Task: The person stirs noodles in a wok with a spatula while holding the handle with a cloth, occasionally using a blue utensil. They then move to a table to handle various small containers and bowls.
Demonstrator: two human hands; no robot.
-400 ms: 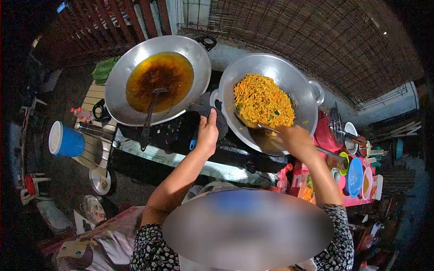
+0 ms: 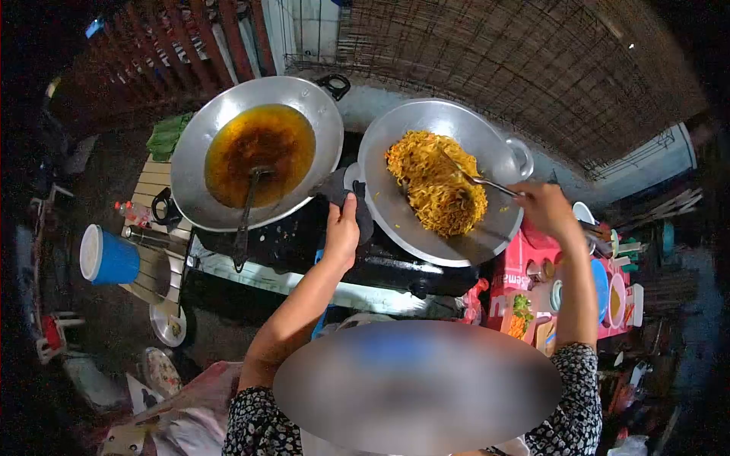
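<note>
Fried noodles with bits of vegetable are heaped in a metal wok on the stove. My right hand, closed round the handle of a metal spatula, is over the wok's right side; the spatula's blade is among the noodles. My left hand grips a dark cloth at the wok's left handle, thumb pointing up. To the left, a second wok holds brown-orange oil, with a long-handled ladle resting in it.
A slatted table at the left bears banana leaf, bottles and a blue bucket. On the right, a red-covered table carries bowls and a tray of chopped vegetables. Behind the woks stands a woven screen.
My right hand has moved up and right with the spatula, whose blade has gone from the noodles' near edge to their upper part. The noodles are turned over. My left hand stays at the handle.
</note>
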